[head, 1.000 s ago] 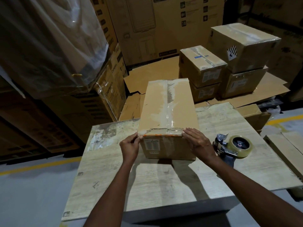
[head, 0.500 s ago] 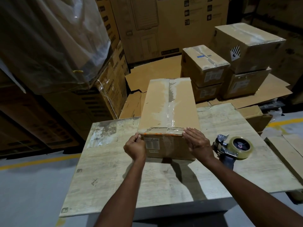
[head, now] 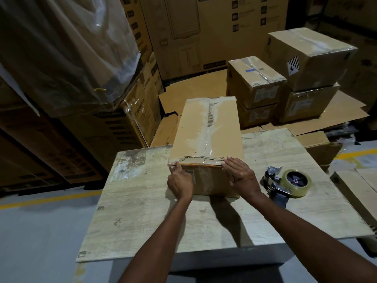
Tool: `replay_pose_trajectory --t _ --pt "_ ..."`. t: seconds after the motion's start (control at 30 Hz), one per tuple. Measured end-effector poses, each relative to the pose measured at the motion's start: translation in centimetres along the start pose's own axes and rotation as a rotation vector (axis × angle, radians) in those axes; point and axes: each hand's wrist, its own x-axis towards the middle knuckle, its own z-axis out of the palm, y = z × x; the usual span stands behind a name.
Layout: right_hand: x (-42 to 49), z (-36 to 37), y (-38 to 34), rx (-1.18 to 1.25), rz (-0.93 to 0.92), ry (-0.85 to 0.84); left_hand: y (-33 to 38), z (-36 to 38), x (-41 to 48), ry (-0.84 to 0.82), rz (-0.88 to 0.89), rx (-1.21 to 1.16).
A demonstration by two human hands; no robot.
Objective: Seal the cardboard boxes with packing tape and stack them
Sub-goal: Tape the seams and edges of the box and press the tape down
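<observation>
Long brown taped cardboard box (head: 206, 129), far edge of worn worktop (head: 142, 211). My left hand (head: 180, 181) curls on its near-left corner; right hand (head: 241, 175) presses alongside, fingers straight.

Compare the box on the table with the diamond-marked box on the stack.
The table box is long and narrow; the diamond-marked box is blockier. The table box rests on the table; the diamond-marked box sits atop another box. Both are brown cardboard with clear tape along the top.

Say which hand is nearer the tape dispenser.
Right. Right hand presses the box at its near right corner, beside the tape dispenser; left hand at the near left corner.
</observation>
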Motion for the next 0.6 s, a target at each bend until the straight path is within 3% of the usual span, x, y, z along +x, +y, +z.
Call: replay_pose_trajectory --t 0.2,0.4,0.6 --pt "0.4 0.3 -1.5 -0.11 0.039 -0.044 -2.9 -3.0 1.1 0.147 0.377 -0.013" --pt "3.9 3.3 -7.3 -0.147 -0.144 -0.135 -5.2 -4.4 5.7 -0.201 0.622 0.149" --pt "6.8 6.2 -10.2 -0.179 -0.129 -0.341 -5.9 -3.9 6.5 -0.237 0.655 0.171"
